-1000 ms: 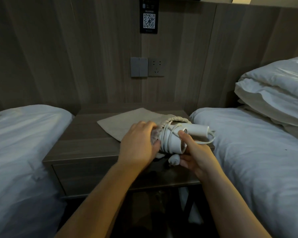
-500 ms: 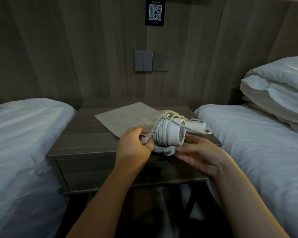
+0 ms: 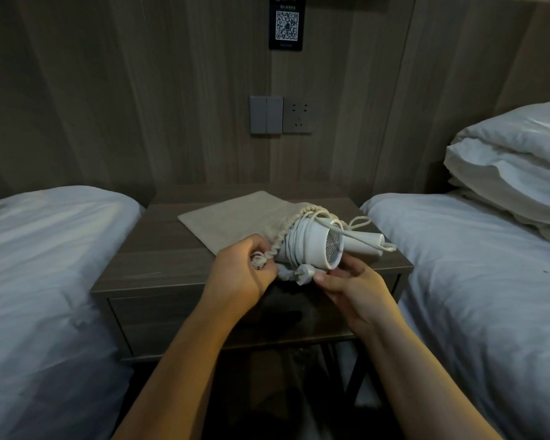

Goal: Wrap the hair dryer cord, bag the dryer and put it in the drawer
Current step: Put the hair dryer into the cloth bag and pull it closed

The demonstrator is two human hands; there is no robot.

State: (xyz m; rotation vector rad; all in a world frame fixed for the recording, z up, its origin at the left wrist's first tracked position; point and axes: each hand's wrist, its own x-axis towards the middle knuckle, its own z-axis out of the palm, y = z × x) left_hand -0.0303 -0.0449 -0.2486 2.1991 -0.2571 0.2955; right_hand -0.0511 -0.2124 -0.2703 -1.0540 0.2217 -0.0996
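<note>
A white hair dryer with its cord wound round the barrel lies at the mouth of a beige drawstring bag on the bedside table. Its front end is inside the bag's gathered rim; the mesh rear and folded handle stick out to the right. My left hand pinches the bag's rim and drawstring at the lower left. My right hand is under the dryer, its fingers on the white plug. The drawer front below the tabletop looks closed.
A bed with white linen stands on the left, and another bed with stacked pillows on the right. The wood-panelled wall behind carries a switch and socket and a QR sign.
My right hand has slid from the dryer's rear end down under it onto the plug. The left hand shifted from covering the bag mouth to pinching its rim. The dryer's mesh end now faces me.
</note>
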